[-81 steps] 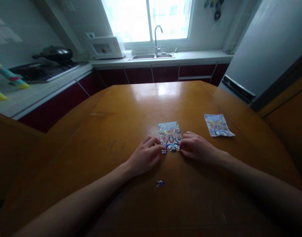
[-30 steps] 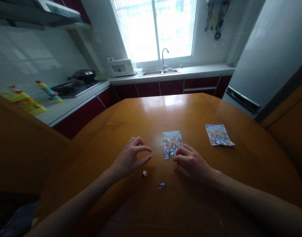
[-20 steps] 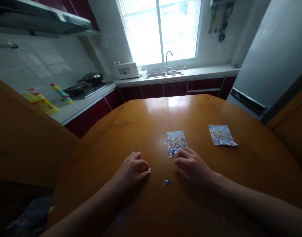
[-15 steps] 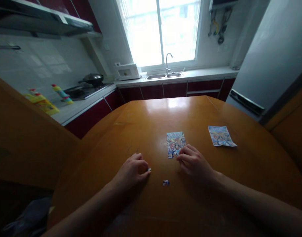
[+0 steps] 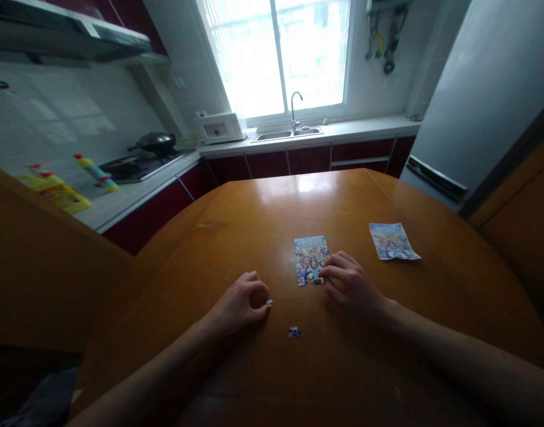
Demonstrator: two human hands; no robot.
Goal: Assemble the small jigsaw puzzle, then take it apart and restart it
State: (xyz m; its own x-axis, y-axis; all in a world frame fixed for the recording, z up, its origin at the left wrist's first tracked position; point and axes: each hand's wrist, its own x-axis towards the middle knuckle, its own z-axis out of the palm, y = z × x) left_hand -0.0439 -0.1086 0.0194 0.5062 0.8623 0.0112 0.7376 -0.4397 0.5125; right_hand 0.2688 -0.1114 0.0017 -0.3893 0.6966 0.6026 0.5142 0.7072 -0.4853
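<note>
**Jigsaw puzzle (image 5: 308, 252) on table, small piece pinched in left hand**

Puzzle lies flat on the brown wooden table (image 5: 263, 231), in front of the person, between the hands and a bit beyond them. Mostly assembled, busy multicolour print, pale blue top band; near edge uneven, with a notch in it.

Left hand (image 5: 238, 302): thumb and index clamped on a small puzzle piece (image 5: 269, 302), mostly hidden by the fingertips. Hand is left of the puzzle, apart from it, low over the table.

Right hand (image 5: 354, 286): fingertips at the puzzle's near right corner, fingers bent; can't tell if they grip anything or just touch.

Loose piece (image 5: 293, 332), dark and white, flat on the table, nearer the person than the puzzle, between the forearms.

Printed sheet (image 5: 393, 242), similar picture, creased at the near edge, right of the puzzle, well apart.

Behind: sink (image 5: 274, 136) under window (image 5: 249, 59), fridge (image 5: 458, 89) right, pan (image 5: 156, 142) on hob left.
</note>
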